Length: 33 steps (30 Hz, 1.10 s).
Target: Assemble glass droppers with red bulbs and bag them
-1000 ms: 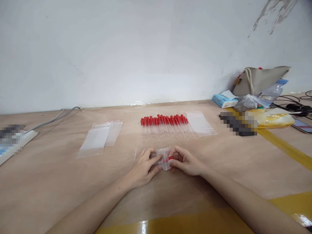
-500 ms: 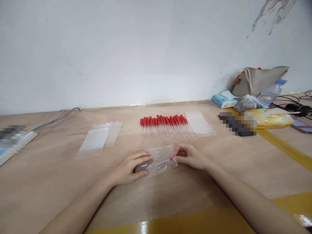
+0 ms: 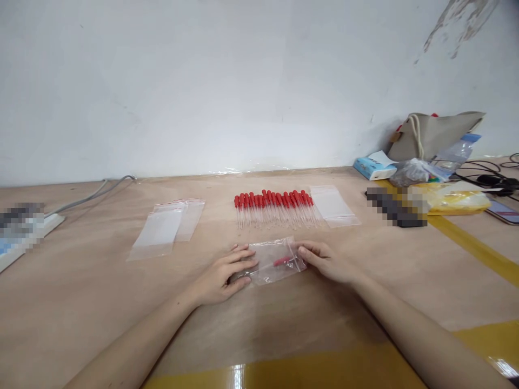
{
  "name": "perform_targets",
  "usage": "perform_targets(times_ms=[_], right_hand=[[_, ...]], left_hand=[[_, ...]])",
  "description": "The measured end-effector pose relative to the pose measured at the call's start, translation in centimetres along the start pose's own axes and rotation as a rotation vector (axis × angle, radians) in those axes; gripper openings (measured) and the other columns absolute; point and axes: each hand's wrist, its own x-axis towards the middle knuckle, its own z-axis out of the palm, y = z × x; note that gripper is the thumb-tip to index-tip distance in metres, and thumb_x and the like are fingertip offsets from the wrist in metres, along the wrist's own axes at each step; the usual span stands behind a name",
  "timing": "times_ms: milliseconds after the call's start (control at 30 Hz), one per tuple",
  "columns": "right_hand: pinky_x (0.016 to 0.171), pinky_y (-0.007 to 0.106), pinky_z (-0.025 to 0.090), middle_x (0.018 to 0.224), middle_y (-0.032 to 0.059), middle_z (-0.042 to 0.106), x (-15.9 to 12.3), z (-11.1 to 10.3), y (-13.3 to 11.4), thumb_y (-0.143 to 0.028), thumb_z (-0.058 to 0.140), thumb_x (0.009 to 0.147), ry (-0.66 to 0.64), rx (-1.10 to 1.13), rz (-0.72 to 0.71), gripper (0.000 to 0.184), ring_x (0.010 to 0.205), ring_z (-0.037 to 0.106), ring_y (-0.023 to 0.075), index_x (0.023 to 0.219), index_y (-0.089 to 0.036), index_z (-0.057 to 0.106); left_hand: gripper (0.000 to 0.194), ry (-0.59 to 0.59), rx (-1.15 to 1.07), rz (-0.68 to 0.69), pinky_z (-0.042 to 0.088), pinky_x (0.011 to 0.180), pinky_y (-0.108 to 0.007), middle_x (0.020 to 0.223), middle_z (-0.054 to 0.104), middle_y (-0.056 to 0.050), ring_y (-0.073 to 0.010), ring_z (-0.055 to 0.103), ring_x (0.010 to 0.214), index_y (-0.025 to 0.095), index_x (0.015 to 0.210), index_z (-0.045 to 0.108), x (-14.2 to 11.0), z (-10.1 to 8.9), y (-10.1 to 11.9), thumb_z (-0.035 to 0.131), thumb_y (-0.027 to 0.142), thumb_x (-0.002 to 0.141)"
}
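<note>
Nearest, in front of both forearms, a band of yellow tape [image 3: 284, 374] across the table [image 3: 121, 302]. Beyond that, the left hand [image 3: 227, 273], palm down, fingers loosely spread and thumb apart, laid over one end of a clear zip bag [image 3: 265, 258] without gripping. At the bag's zip end, the right hand [image 3: 334, 263], nearly closed, pinching the edge between thumb and fingertips. Inside the bag, close to the right fingertips, a red-ended piece [image 3: 281, 261], its stem hard to make out through the plastic.

Beyond the left hand and off to its left, overlapping flat bags [image 3: 160, 232]. Straight beyond the gap between the hands, a row of red-topped clear stems [image 3: 275, 201], red ends away from the hands. Just beside the row, past the right hand, more flat bags [image 3: 332, 205]. Farther to the right hand's right, a blurred dark object [image 3: 395, 208] beside a yellow packet [image 3: 458, 200]; then a blue tissue pack [image 3: 371, 168], and a beige bag [image 3: 440, 135] against the wall [image 3: 203, 81], well apart from both hands.
</note>
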Motion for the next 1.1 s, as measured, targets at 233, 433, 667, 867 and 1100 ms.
perform_targets(times_ms=[233, 433, 667, 867, 1100], right_hand=[[0.059, 0.023, 0.043, 0.077, 0.0015, 0.063, -0.2, 0.1, 0.4, -0.035, 0.058, 0.074, -0.063, 0.107, 0.032, 0.025, 0.066, 0.057, 0.0116, 0.09, -0.018, 0.05], [0.053, 0.023, 0.04, 0.065, 0.0023, 0.06, 4.3, -2.5, 1.2, -0.031, 0.057, 0.071, 0.406, -0.433, -0.016, 0.015, 0.058, 0.053, 0.0119, 0.071, -0.016, 0.058], [0.068, 0.025, 0.041, 0.079, 0.0083, 0.064, 12.2, -2.9, 0.2, -0.012, 0.052, 0.067, 0.601, -0.791, 0.095, 0.02, 0.076, 0.058, 0.0176, 0.086, -0.013, 0.058], [0.06, 0.026, 0.041, 0.074, 0.0128, 0.063, 14.9, -2.4, -0.4, -0.006, 0.054, 0.059, 0.577, -0.775, 0.255, 0.018, 0.072, 0.059, 0.0222, 0.075, -0.011, 0.06], [0.054, 0.023, 0.042, 0.071, 0.0035, 0.057, 11.5, -3.4, -1.8, -0.014, 0.049, 0.066, 0.592, -0.594, 0.179, 0.039, 0.061, 0.057, 0.0138, 0.105, -0.013, 0.045]], left_hand=[[0.035, 0.09, 0.028, -0.039, 0.024, 0.104, -0.045, 0.135, 0.036, -0.004, -0.0233, 0.023, 0.128, 0.025, 0.12, 0.05, 0.0, 0.1, -0.2, 0.041, 0.023, 0.087], [0.034, 0.099, -0.006, -0.033, 0.032, 0.1, -0.042, 0.129, 0.044, -0.005, -0.0223, 0.036, 0.122, 0.025, 0.119, 0.051, 0.2, 0.3, -0.4, 0.042, 0.025, 0.087], [0.032, 0.099, 0.023, -0.005, 0.034, 0.1, -0.043, 0.124, 0.049, -0.006, -0.0216, 0.042, 0.117, 0.025, 0.115, 0.055, 0.3, 0.5, -0.7, 0.043, 0.024, 0.086], [0.031, 0.111, 0.039, 0.015, 0.032, 0.1, -0.044, 0.123, 0.05, -0.006, -0.0215, 0.044, 0.116, 0.025, 0.114, 0.056, 0.4, 0.5, -0.6, 0.044, 0.023, 0.086], [0.031, 0.125, 0.016, 0.017, 0.033, 0.1, -0.044, 0.122, 0.051, -0.006, -0.0218, 0.044, 0.115, 0.025, 0.114, 0.056, 0.4, 0.7, -0.9, 0.044, 0.024, 0.085]])
